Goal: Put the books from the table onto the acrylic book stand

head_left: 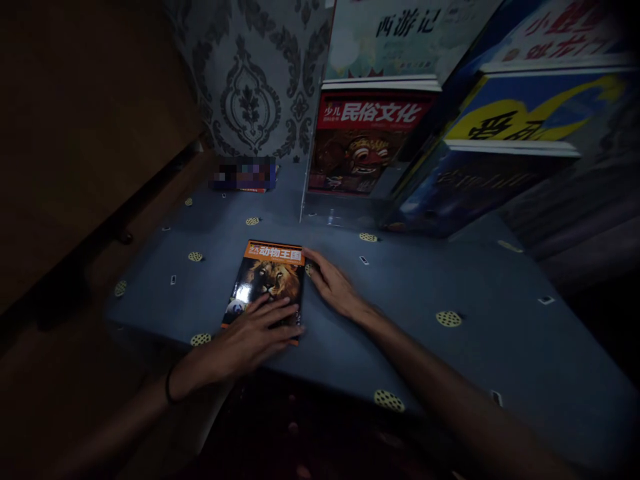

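A book [265, 270] with a lion on its cover and an orange title band lies flat near the table's front edge. Across its lower part rests my left hand [257, 337], open, fingers spread over the cover; a dark band circles that wrist. Beside the book's right edge is my right hand [333, 283], open, its fingertips at the upper right corner. Whether the right fingers press on the edge or only lie next to it is hard to see.
A blue tablecloth [410, 287] with a pineapple pattern covers the table. Behind stands a clear rack [350, 203] holding a red book [370, 143], a dark blue book [480, 180] and several others. A small stack of books [247, 175] lies at the back left, near the patterned wall.
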The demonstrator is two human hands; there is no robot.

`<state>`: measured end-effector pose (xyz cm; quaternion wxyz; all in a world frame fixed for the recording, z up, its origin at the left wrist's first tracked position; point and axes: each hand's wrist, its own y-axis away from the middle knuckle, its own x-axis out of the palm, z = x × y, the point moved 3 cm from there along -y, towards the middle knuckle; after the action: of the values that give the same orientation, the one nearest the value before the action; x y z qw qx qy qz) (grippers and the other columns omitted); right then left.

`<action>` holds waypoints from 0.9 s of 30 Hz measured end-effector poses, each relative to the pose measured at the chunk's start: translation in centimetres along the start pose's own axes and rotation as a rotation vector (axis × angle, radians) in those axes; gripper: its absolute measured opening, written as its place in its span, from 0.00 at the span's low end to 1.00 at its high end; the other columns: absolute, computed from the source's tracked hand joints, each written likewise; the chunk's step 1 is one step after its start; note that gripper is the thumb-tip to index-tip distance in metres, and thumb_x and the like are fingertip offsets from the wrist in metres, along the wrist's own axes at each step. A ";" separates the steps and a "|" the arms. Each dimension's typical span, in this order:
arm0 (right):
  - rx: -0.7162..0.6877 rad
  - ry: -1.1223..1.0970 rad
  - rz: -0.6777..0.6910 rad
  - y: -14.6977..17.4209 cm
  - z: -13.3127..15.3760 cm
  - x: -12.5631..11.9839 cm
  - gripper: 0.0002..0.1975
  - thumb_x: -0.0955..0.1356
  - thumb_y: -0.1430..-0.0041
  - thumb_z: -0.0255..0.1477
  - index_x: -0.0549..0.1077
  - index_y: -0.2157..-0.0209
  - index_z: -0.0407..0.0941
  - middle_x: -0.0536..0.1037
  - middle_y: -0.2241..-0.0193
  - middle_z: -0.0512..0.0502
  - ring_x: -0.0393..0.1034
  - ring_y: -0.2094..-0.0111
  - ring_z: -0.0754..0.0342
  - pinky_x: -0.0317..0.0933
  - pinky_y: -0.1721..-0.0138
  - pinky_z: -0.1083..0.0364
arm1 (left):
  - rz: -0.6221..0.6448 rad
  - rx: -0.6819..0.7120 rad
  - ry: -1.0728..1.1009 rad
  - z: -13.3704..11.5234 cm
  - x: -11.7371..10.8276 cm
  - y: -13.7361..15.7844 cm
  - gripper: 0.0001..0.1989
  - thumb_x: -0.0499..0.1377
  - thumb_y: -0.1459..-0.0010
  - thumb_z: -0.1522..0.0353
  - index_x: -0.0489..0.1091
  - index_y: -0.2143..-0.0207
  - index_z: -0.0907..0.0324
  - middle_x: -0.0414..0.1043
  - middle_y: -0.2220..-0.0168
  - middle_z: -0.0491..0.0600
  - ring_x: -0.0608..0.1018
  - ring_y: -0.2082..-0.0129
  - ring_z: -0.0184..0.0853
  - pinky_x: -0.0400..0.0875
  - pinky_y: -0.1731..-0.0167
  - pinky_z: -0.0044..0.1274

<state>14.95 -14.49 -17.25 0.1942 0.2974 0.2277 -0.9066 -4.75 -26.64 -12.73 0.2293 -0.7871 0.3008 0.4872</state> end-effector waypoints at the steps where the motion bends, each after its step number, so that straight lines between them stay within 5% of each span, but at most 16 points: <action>1: -0.004 0.019 0.004 0.2 0.1 0.1 0.25 0.58 0.32 0.29 0.60 0.35 0.46 0.69 0.37 0.39 0.64 0.37 0.46 0.59 0.37 0.39 | -0.028 -0.037 0.000 0.6 -0.1 0.3 0.21 0.51 0.29 0.64 0.62 0.36 0.46 0.59 0.32 0.50 0.60 0.31 0.41 0.57 0.33 0.45; 7: -0.012 0.205 -0.067 1.4 2.1 0.7 0.25 0.60 0.35 0.27 0.64 0.38 0.47 0.74 0.43 0.37 0.66 0.40 0.39 0.59 0.40 0.32 | -0.294 -0.366 -0.103 5.4 0.2 1.5 0.26 0.51 0.31 0.59 0.56 0.33 0.56 0.53 0.30 0.61 0.58 0.30 0.51 0.58 0.36 0.49; 12: 0.024 0.240 -0.076 2.6 4.0 1.6 0.24 0.60 0.34 0.28 0.64 0.38 0.45 0.75 0.45 0.33 0.67 0.42 0.36 0.63 0.44 0.30 | -0.393 -0.476 0.005 5.9 0.5 1.5 0.26 0.52 0.32 0.59 0.59 0.35 0.56 0.51 0.30 0.61 0.59 0.31 0.53 0.60 0.36 0.47; 17: 0.015 0.169 -0.087 3.4 4.0 2.3 0.26 0.60 0.33 0.29 0.60 0.35 0.47 0.72 0.41 0.36 0.61 0.36 0.38 0.60 0.40 0.31 | -0.574 -0.518 0.470 6.6 -1.2 0.9 0.26 0.57 0.36 0.60 0.62 0.37 0.56 0.63 0.36 0.58 0.67 0.36 0.47 0.65 0.38 0.41; 21: 0.063 0.153 -0.123 3.5 3.4 2.8 0.26 0.61 0.32 0.33 0.59 0.34 0.48 0.68 0.37 0.36 0.56 0.33 0.36 0.56 0.38 0.29 | -0.713 -0.741 1.057 8.2 -1.7 0.6 0.29 0.65 0.43 0.64 0.64 0.41 0.58 0.72 0.43 0.57 0.76 0.46 0.42 0.72 0.46 0.35; 27: 0.124 0.080 -0.141 3.4 3.0 2.8 0.29 0.61 0.31 0.39 0.57 0.33 0.45 0.63 0.34 0.32 0.54 0.32 0.36 0.53 0.35 0.30 | -0.733 -0.784 1.566 8.1 -0.6 -1.8 0.11 0.67 0.47 0.71 0.75 0.59 0.61 0.81 0.59 0.50 0.81 0.62 0.34 0.76 0.56 0.27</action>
<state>13.19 -19.49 -17.93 0.1018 0.3279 0.1989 -0.9179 -8.82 -19.95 -15.50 -0.1796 -0.9564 -0.0815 -0.2152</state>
